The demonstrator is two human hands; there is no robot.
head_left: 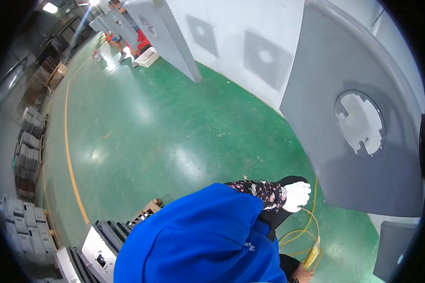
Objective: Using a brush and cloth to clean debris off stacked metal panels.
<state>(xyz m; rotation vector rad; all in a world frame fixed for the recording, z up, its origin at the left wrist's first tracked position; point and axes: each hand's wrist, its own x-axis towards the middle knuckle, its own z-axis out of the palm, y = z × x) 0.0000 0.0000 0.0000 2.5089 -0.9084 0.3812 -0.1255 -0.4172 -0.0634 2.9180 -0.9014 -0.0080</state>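
My left hand, in a white glove below a dark floral sleeve, lies over my black-trousered leg with its fingers curled. A yellow hose passes close to its underside; whether the glove grips anything is hidden. Low in the view, my bare right hand is closed around the lower end of a yellow hand tool, whose exact kind I cannot make out. Loops of the hose lie beside that tool. In front of me stands a large grey panel with a notched round opening, apart from both hands.
Another grey panel stands farther along the white wall. A person is near a white box there. Stacked panels stand at lower left. A smaller grey piece is at lower right.
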